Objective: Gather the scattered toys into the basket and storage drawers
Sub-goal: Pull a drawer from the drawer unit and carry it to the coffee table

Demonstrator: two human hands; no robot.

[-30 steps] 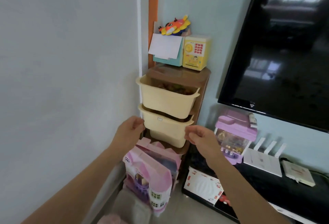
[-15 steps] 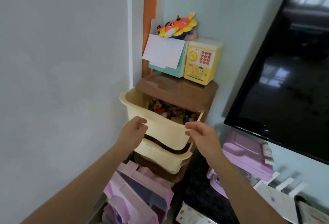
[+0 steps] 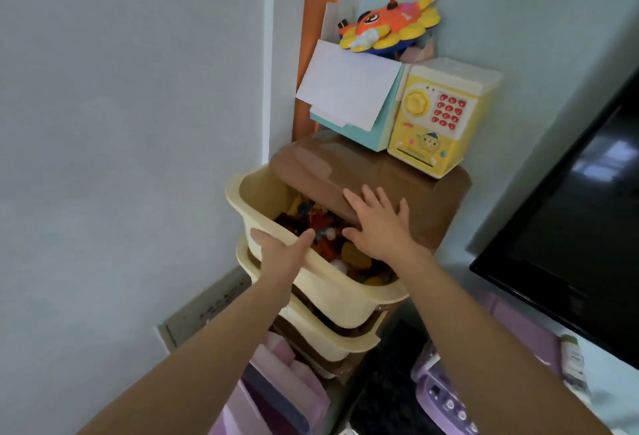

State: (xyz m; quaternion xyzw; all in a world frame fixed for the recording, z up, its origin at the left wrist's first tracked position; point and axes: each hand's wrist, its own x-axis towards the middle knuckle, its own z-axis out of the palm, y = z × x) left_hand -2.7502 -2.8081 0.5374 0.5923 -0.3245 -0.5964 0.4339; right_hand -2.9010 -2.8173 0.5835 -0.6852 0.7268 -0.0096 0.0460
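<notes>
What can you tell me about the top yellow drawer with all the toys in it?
The top drawer is a pale cream-yellow bin that looks like smooth plastic, with a rolled rim. It is pulled out and tilted forward from the brown cabinet, above two matching drawers. Small colourful toys fill it. The left hand grips its front rim; the right hand lies open above it, fingers on the cabinet top.

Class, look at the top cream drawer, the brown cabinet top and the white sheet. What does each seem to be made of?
Top cream drawer: likely moulded plastic, smooth matt, rounded rolled rim. Brown cabinet top: probably plastic, glossy, showing pale reflections. White sheet: apparently paper or thin card, flat, matt, with sharp corners.
</notes>
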